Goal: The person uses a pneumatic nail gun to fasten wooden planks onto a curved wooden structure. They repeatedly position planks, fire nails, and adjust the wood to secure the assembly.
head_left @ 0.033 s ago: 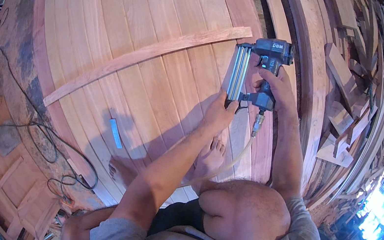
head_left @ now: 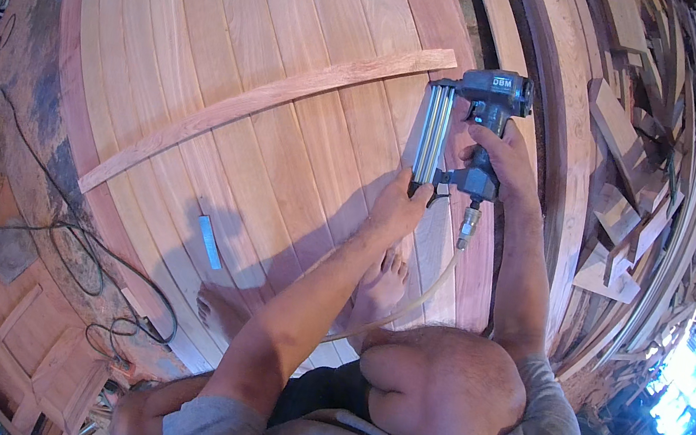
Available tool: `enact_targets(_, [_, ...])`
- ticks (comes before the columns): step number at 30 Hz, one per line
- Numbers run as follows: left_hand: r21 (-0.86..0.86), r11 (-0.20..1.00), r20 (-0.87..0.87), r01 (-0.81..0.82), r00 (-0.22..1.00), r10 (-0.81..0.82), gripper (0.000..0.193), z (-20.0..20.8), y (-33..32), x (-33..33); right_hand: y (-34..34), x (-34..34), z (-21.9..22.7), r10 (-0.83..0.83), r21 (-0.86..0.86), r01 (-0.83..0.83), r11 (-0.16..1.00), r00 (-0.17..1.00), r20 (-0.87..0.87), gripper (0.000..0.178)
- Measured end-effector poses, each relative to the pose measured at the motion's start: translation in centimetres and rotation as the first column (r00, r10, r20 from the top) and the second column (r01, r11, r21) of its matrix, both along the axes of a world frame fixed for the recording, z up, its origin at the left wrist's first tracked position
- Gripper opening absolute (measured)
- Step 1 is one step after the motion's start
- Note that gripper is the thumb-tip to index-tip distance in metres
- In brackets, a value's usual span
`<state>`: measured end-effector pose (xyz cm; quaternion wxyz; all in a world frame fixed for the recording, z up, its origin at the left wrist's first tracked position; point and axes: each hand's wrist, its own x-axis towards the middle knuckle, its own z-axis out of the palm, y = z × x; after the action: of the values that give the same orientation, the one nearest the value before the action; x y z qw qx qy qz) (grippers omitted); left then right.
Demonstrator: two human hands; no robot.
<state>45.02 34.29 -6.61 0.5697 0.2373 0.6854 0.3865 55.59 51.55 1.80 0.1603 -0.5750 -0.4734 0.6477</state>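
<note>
My right hand is wrapped round the grip of a dark pneumatic nail gun. The gun lies on its side above the right edge of a slatted wooden panel. At the near end of its nail magazine, my left hand is closed, thumb and fingers pinching that end. Long silvery strips show along the magazine. A pale air hose runs from the metal coupling below the grip back toward my knee. Beyond the hands, a wooden batten lies slantwise across the panel's boards.
A short bluish strip lies on the panel, near my bare feet. Long planks and piled offcuts fill the right side. Black cable loops over the floor at left, beside a wooden frame piece.
</note>
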Motion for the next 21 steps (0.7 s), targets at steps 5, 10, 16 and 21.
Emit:
enact_targets(5, [0.028,0.999,0.042,0.019,0.999,-0.020,0.037,-0.8,-0.2,-0.2,-0.3,-1.0,1.0,-0.003,0.004,0.003,1.000,0.998,0.069,0.034])
enact_targets(10, [0.060,0.998,0.061,0.017,0.998,-0.021,0.035,-2.0,-0.6,-0.3,-1.0,-1.4,0.6,-0.045,-0.044,0.039,0.998,0.990,-0.131,0.032])
enact_targets(16, [0.071,0.997,0.003,0.038,0.999,-0.038,0.036,-1.6,-0.3,-0.6,-0.5,-1.5,0.3,-0.012,-0.017,0.010,1.000,0.997,-0.077,0.028])
enact_targets(21, [0.082,0.997,0.036,0.015,0.999,-0.018,0.034,-1.5,-1.8,-1.6,-2.5,-1.8,0.4,-0.053,-0.018,0.051,0.999,0.990,-0.132,0.025])
